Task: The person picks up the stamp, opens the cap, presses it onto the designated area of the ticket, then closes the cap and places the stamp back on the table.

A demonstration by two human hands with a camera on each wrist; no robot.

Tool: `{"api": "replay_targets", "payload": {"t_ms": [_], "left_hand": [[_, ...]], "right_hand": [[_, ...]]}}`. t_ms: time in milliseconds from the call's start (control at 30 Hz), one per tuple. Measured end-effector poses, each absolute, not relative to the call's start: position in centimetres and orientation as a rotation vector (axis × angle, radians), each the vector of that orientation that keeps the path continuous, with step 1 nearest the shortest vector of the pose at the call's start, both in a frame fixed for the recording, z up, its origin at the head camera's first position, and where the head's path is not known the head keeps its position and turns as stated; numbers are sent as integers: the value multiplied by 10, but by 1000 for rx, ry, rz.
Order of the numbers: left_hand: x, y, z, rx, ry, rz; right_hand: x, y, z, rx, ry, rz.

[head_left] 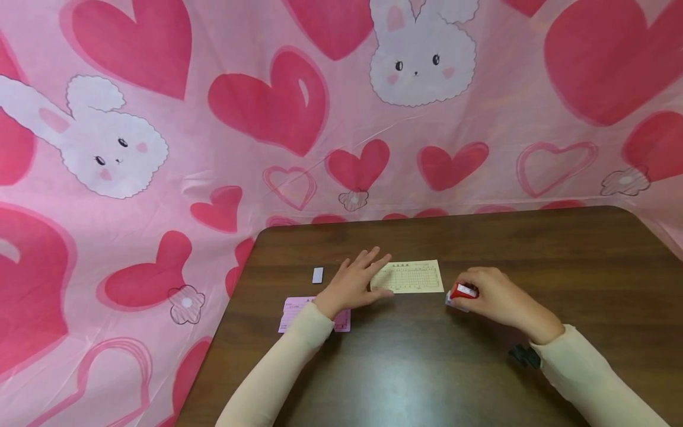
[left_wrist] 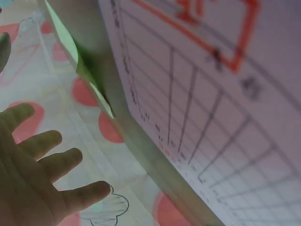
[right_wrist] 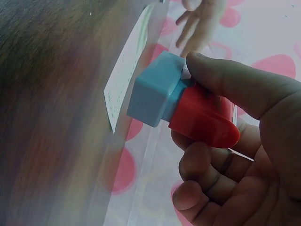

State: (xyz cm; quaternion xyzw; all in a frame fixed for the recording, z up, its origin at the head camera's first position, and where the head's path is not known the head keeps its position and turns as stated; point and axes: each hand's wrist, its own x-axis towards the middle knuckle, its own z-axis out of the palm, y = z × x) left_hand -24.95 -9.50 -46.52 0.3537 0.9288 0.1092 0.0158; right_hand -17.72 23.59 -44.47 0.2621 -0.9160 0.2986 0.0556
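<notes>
My right hand [head_left: 493,299] grips a stamp with a red body [right_wrist: 202,115] and a pale blue block-shaped end [right_wrist: 155,87], thumb on one side and fingers curled on the other. In the head view the stamp [head_left: 463,292] is just right of a yellow printed form [head_left: 418,277]. My left hand [head_left: 354,281] spreads its fingers over that form's left end, holding nothing. Beneath the left wrist lies a pink form [head_left: 293,320], partly covered by the sleeve. Close up in the left wrist view, this pink form [left_wrist: 188,94] shows a red printed mark.
A small pale rectangular block [head_left: 318,275] lies left of the left hand. Near the right cuff is a small black object [head_left: 524,356], partly hidden by the sleeve. Behind the dark wooden table [head_left: 405,367] hangs a pink cloth [head_left: 341,130] with hearts and rabbits.
</notes>
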Motion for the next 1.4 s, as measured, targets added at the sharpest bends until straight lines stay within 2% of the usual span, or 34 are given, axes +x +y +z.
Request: {"api": "replay_targets", "payload": {"t_ms": [767,1400], "left_hand": [[-229,-75,-472,997,2648,36],[-210,-66,-468,1083,2625,-27]], "right_hand": [[-177,236,-449,798,-2795,905],[-175,238,-445,770,-2831,920]]}}
